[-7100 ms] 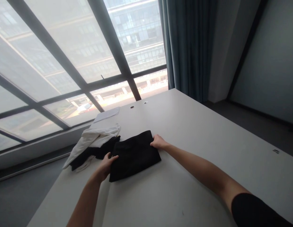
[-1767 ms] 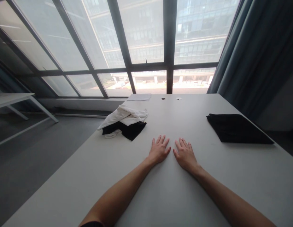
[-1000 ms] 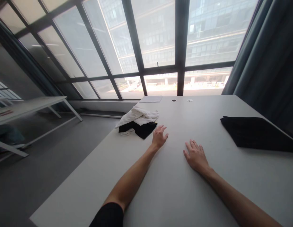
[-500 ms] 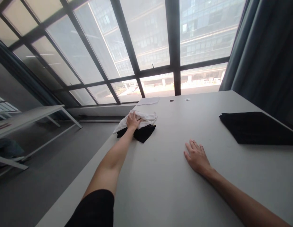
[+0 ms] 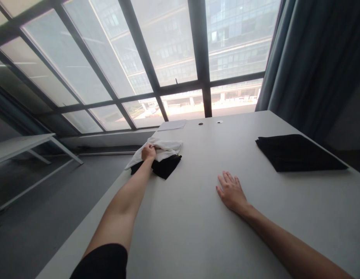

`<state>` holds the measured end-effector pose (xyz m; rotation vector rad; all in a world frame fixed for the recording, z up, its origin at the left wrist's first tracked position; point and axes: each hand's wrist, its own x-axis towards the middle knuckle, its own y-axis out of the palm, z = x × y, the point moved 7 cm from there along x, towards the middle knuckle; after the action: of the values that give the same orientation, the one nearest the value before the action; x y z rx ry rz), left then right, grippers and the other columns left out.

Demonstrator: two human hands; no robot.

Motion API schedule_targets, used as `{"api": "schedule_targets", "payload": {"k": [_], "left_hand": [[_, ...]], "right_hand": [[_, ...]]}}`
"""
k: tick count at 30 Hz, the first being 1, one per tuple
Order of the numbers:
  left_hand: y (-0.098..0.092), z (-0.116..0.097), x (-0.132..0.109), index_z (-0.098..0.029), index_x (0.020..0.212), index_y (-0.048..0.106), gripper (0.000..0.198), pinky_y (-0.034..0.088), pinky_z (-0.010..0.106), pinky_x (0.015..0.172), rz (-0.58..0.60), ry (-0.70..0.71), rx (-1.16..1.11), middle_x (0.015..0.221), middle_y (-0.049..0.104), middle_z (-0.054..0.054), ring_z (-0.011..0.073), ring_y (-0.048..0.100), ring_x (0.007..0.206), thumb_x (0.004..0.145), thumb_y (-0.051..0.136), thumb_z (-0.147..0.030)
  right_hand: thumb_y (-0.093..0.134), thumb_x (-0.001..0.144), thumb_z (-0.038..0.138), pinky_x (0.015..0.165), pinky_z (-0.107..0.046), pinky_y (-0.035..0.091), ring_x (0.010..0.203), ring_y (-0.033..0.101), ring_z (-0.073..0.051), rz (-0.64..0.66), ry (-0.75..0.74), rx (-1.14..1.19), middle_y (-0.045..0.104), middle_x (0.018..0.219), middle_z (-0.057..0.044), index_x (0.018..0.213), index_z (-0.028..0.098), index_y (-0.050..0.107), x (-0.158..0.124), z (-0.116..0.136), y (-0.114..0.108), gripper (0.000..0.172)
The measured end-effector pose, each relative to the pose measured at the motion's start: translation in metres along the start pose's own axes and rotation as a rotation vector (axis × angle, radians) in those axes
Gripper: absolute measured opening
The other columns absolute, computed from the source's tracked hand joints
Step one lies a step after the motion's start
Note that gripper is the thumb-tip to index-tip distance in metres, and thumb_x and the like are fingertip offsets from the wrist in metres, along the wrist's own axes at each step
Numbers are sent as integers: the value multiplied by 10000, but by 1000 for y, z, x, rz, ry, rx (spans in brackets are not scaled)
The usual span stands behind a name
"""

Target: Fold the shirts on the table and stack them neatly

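Observation:
Stretched out to the table's far left edge, my left hand (image 5: 148, 152) is closed on a bunched white cloth (image 5: 169, 146), perhaps a garment; its exact kind does not show. Beneath it lies a folded black cloth (image 5: 166, 166), with one corner sticking out toward me. My right hand (image 5: 231, 191) rests flat on the white table (image 5: 197, 217), fingers a little apart and nothing in them. To its right lies another black cloth (image 5: 297, 154), folded flat near the right edge.
A white sheet (image 5: 173, 124) lies at the table's far left corner. Two round cable holes sit near the back edge, one a dark hole (image 5: 200, 124). Large windows stand behind, a dark curtain (image 5: 307, 69) at right. A second white table (image 5: 23, 146) stands at left across the grey floor.
My left hand has gone from lying spread on the white cloth to gripping a fold of it. The view has turned slightly right. My right hand stays flat on the table.

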<state>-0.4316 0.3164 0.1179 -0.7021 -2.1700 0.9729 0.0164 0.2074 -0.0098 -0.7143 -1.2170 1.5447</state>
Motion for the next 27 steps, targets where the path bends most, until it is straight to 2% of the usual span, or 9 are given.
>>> {"api": "schedule_targets", "payload": {"k": [6, 10, 14, 16, 18, 20, 22, 24, 27], "left_hand": [[-38, -42, -1, -69, 1149, 558, 227, 406, 362, 917, -149, 86, -120, 1131, 652, 129, 224, 545, 1000, 1040, 462, -243], [-57, -89, -11, -95, 1141, 540, 179, 379, 330, 953, -194, 240, -209, 1130, 640, 96, 195, 533, 1015, 1055, 465, -233], [-57, -147, -43, -116, 1111, 583, 156, 403, 302, 949, -130, 500, -331, 1090, 665, 68, 184, 573, 1006, 1027, 496, -214], [-50, -174, -68, -139, 1085, 627, 160, 440, 295, 916, -65, 607, -379, 1036, 695, 47, 187, 615, 964, 998, 524, -225], [-35, -196, -97, -166, 1078, 661, 190, 469, 302, 907, 15, 668, -409, 998, 721, 30, 199, 649, 954, 984, 514, -241], [-13, -215, -133, -176, 1122, 675, 260, 485, 329, 940, 156, 762, -438, 1035, 737, 40, 219, 665, 1010, 984, 463, -237], [15, -228, -176, -190, 1236, 655, 340, 474, 353, 1010, 346, 900, -430, 1191, 718, 63, 230, 643, 1133, 966, 450, -209], [45, -228, -218, -232, 1422, 547, 505, 388, 406, 1132, 464, 1031, -355, 1476, 553, 86, 258, 504, 1357, 919, 525, -192], [86, -203, -257, -300, 1605, 265, 825, 184, 605, 1204, 461, 978, -159, 1686, 196, 104, 363, 151, 1546, 877, 652, -273]], "right_hand": [[437, 989, 353, 1219, -511, 112, 1519, 244, -298, -9, 6, 12, 324, 1627, -173, 1493, 144, 486, 1, -1, -1, 549], [445, 984, 348, 1216, -513, 121, 1516, 253, -296, -12, 3, 26, 331, 1623, -180, 1493, 142, 483, 1, 0, -1, 551], [451, 975, 340, 1221, -520, 126, 1506, 278, -300, -56, 5, 108, 383, 1597, -176, 1466, 134, 511, 2, -2, -3, 536], [413, 981, 334, 1218, -489, 184, 1458, 368, -278, -122, 31, 229, 468, 1539, -169, 1442, 129, 528, 5, -8, -7, 518], [368, 983, 334, 1189, -428, 281, 1377, 464, -244, -253, 63, 400, 548, 1457, -166, 1412, 116, 539, 7, -20, -17, 510], [342, 979, 349, 1143, -392, 360, 1318, 504, -230, -432, 91, 557, 576, 1400, -168, 1390, 107, 536, 9, -36, -31, 514], [331, 976, 369, 1120, -401, 390, 1300, 502, -237, -594, 134, 647, 574, 1374, -173, 1384, 106, 528, 9, -56, -45, 525], [317, 974, 378, 1121, -423, 385, 1298, 495, -253, -683, 186, 677, 569, 1366, -182, 1381, 104, 533, 10, -73, -53, 536], [307, 968, 369, 1140, -438, 357, 1311, 487, -272, -670, 242, 677, 566, 1375, -194, 1385, 102, 550, 16, -88, -54, 552]]}}
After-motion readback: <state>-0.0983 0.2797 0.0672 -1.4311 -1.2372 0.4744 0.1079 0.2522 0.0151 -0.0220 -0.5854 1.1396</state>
